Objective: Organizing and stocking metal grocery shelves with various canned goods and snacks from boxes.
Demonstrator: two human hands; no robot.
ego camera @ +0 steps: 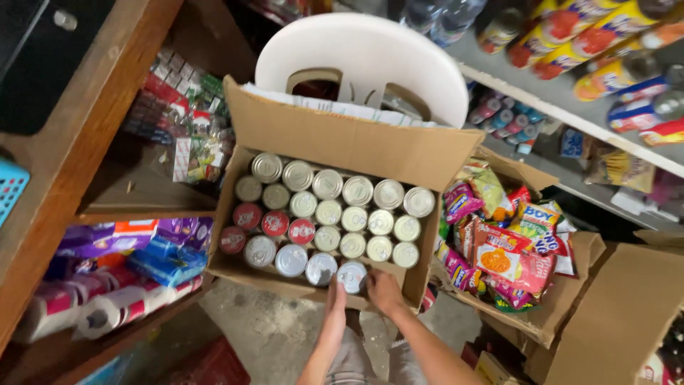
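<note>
While both hands, left hand (335, 298) and right hand (382, 291), pinch one can (352, 275) at the box's (342, 135) near edge, fingers closed around it, a slip could topple neighbouring cans (342, 214).

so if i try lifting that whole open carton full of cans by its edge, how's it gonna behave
Probably heavy: the cardboard carton is packed with rows of metal cans. The thin walls and loose flaps may bend or tear rather than carry it. Both hands, left hand and right hand, sit at its near edge; supporting it from underneath seems safer.
</note>
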